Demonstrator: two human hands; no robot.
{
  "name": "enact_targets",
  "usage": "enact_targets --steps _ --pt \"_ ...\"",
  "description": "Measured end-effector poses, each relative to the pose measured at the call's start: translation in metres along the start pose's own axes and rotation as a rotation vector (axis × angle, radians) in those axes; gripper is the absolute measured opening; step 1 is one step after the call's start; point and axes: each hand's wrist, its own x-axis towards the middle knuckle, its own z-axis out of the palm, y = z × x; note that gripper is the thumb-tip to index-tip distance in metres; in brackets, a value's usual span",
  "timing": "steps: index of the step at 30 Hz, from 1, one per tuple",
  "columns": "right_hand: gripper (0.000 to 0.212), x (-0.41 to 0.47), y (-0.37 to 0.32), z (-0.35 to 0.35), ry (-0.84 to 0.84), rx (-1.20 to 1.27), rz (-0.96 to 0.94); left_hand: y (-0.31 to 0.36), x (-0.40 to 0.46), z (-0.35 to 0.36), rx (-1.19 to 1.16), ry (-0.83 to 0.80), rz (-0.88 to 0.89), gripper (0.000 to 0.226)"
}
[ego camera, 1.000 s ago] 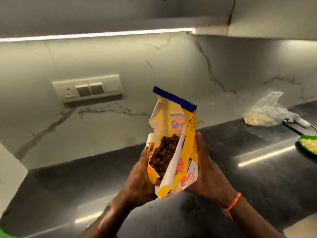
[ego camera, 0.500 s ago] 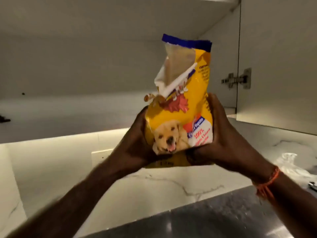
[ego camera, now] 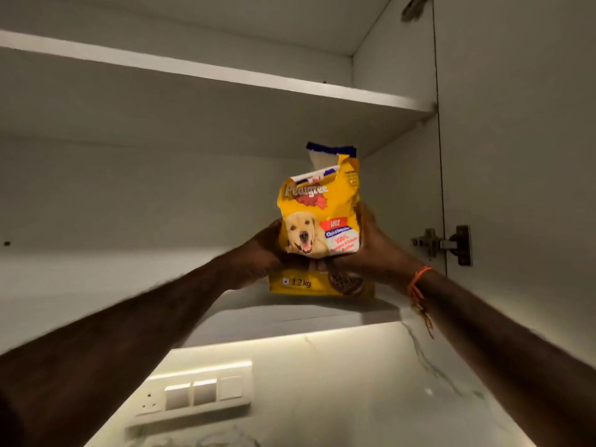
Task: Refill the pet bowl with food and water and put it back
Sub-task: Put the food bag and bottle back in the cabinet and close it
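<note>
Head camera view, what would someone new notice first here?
The yellow dog-food bag, its top torn open, stands out at the centre, gripped by the left hand and right hand at the lower cabinet shelf. An orange wrist thread marks the right arm; the cabinet door hangs open at right.

A yellow dog-food bag [ego camera: 317, 221] stands upright at the front of a white cabinet's lower shelf [ego camera: 290, 312].
</note>
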Motion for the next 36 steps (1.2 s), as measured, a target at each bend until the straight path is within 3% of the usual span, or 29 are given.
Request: enact_targets --steps 5,10,13,17,19,22,24,29,36 --pt "0.140 0.038 0.059 0.007 -0.040 -0.032 0.048 -0.029 0.048 -0.002 0.095 -0.063 -0.125 0.081" --pt "0.137 0.075 0.098 0.011 -0.081 -0.117 0.024 -0.046 0.085 -0.006 0.290 -0.081 -0.295 0.047" --pt "0.150 0.094 0.117 0.012 -0.117 -0.173 0.125 -0.064 0.098 -0.008 0.349 -0.071 -0.291 0.072" --pt "0.133 0.099 0.121 0.013 -0.055 -0.313 0.155 -0.069 0.097 -0.006 0.443 -0.008 -0.279 0.059" --pt "0.140 0.098 0.126 0.014 -0.039 -0.341 0.150 -0.067 0.093 -0.007 0.530 0.036 -0.361 0.088" --pt "0.166 0.092 0.124 0.012 -0.022 -0.354 0.142 -0.064 0.083 -0.009 0.559 0.059 -0.529 0.133" --pt "0.159 0.086 0.116 0.013 -0.030 -0.358 0.158 -0.057 0.073 -0.010 0.556 0.058 -0.587 0.144" --pt "0.148 0.080 0.117 0.023 0.039 -0.253 0.088 -0.033 0.038 -0.008 0.734 0.086 -0.542 0.138" --pt "0.136 0.001 0.015 0.059 0.143 -0.257 0.066 0.014 -0.080 -0.007 0.903 0.273 -0.360 0.120"
